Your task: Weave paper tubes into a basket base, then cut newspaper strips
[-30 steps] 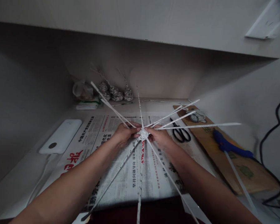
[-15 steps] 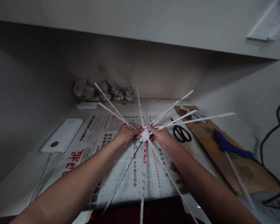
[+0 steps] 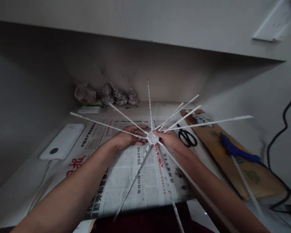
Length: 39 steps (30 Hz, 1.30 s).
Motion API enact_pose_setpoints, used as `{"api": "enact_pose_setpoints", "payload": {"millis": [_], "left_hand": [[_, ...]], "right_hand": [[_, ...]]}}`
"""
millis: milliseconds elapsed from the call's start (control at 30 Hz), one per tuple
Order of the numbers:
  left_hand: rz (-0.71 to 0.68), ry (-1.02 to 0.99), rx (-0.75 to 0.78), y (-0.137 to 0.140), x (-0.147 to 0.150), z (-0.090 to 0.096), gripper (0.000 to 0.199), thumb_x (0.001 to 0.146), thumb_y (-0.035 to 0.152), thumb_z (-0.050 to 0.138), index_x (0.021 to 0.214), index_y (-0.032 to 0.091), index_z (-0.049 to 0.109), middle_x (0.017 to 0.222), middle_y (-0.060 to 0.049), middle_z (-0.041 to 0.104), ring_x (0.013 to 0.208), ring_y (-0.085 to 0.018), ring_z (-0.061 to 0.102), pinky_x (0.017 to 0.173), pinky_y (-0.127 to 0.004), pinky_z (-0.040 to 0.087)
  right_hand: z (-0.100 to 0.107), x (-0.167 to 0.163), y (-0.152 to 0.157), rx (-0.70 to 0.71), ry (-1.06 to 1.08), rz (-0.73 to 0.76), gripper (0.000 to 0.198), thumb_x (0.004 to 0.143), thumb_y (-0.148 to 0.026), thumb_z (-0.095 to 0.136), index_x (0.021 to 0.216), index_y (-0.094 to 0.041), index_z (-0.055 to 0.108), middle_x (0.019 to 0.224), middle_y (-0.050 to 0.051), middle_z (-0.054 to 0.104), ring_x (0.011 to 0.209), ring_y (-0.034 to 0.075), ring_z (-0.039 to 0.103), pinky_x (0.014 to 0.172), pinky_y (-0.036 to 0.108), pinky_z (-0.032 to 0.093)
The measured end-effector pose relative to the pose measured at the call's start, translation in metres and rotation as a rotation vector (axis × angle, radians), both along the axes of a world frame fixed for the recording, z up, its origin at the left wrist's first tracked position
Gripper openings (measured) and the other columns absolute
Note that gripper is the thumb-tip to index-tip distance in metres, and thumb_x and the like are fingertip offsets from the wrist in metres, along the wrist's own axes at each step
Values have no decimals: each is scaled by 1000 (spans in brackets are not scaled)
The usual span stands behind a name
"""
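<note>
A small woven paper disc (image 3: pixel 152 138) hangs over the newspaper, with several long rolled-paper spokes (image 3: pixel 149 105) fanning out from it. My right hand (image 3: pixel 169 138) pinches the disc's right edge, its thumb on top where several spokes meet. On the opposite side, my left hand (image 3: pixel 129 136) lies under two left-hand spokes, its fingers stretched out and apart beside the disc. Whether those fingertips touch the disc is hard to tell. One near spoke passes over my right forearm.
Newspaper (image 3: pixel 126 181) covers the worktop. Black scissors (image 3: pixel 188 137) lie right of my hands, before cardboard (image 3: pixel 244 174) bearing a blue glue gun (image 3: pixel 237 150). A white power bank (image 3: pixel 63 142) sits left. Woven paper gourds (image 3: pixel 120 97) stand at the back under an overhanging panel (image 3: pixel 145 22).
The disc has turned and its spokes have swung round. My left hand has loosened from the disc's edge and shifted left, fingers spreading. My right hand keeps its pinch.
</note>
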<state>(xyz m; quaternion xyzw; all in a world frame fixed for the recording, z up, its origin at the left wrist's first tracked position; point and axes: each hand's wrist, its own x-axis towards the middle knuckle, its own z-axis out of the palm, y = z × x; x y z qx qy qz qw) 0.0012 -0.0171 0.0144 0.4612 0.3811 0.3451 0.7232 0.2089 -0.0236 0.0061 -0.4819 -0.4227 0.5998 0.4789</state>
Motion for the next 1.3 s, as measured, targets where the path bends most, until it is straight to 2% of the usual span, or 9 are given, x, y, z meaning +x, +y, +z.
{"api": "enact_pose_setpoints", "payload": {"millis": [100,167,300,500,700,800,1000,1200,1300], "left_hand": [[117,25,16,3,0,-5,52,65,10,81,115,17,70,89,-9,76,77,-18,72,65,-27,57],[80,-18,3,4,0,-7,52,62,12,84,112,15,71,91,-10,76,77,-18,72,65,-26,55],[-66,-103,-40,5,-4,-5,56,53,8,88,107,13,73,92,-11,77,80,-18,72,76,-28,53],[-76,-112,-25,-1,4,-2,55,54,15,90,106,17,73,95,-10,75,75,-18,69,69,-28,52],[161,12,111,-9,25,-6,42,45,18,92,83,14,75,66,0,69,57,-10,58,55,-21,42],[236,71,170,-9,29,-5,33,44,16,91,73,15,74,60,1,66,53,-10,55,53,-22,39],[275,24,100,-5,26,-7,30,46,17,90,68,14,69,59,0,65,51,-10,55,51,-22,39],[277,25,56,-6,25,-8,30,49,23,89,59,15,63,55,0,61,49,-10,54,51,-24,39],[295,41,53,-7,26,-6,33,46,27,89,55,15,60,49,2,56,44,-9,48,46,-23,32]], "right_hand": [[-2,0,-1,60,-18,61,36,54,-42,87,71,-16,70,64,2,68,57,16,59,58,31,46],[-3,-2,-2,80,-33,91,34,55,-41,87,69,-16,69,63,2,67,57,16,58,59,31,46],[-5,-4,-3,100,-59,87,32,55,-40,87,69,-17,69,63,2,67,57,16,57,59,31,45],[-1,-6,-6,135,-132,73,26,60,-37,82,72,-17,70,66,1,68,59,16,57,61,31,46],[2,-10,-10,191,-319,53,18,65,-33,77,72,-18,71,67,1,69,64,17,59,62,29,45],[-1,-10,-10,175,-258,42,22,65,-36,78,75,-18,72,69,1,70,64,17,60,60,28,44],[-3,-7,-6,128,-21,165,29,64,-39,82,78,-17,70,67,1,68,63,16,60,63,30,45],[4,-8,-8,131,-93,140,33,63,-44,82,68,-16,67,62,0,66,57,14,55,58,28,42],[5,-11,-9,121,-52,133,35,60,-44,85,67,-15,67,64,1,67,59,14,57,60,29,44]]}}
